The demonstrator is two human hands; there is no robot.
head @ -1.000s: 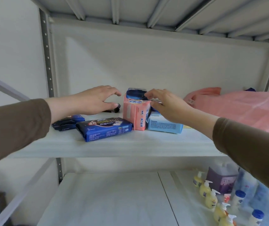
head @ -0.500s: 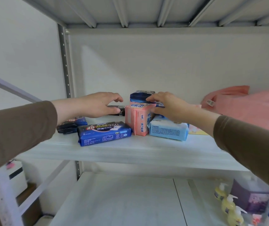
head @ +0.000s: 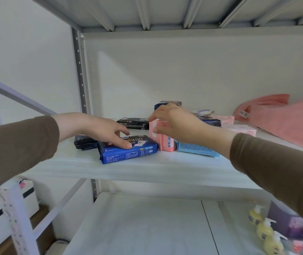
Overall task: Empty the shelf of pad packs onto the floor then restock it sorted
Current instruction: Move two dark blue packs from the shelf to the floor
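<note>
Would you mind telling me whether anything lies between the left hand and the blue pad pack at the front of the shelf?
Nothing visible does. The left hand already rests on top of the blue pad pack, fingertips touching its upper face. The pack lies at the shelf's front edge, with no other pack between it and that edge.

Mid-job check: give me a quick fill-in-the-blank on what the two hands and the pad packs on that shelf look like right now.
1. The left hand rests its fingers on the ____ pack marked 350.
2. The right hand reaches over the upright ____ pack.
3. The light blue pack lies directly to the ____ of that upright pack.
4. Every pack in view is on the ____, none on the floor.

Missing words: blue; pink; right; shelf
</note>
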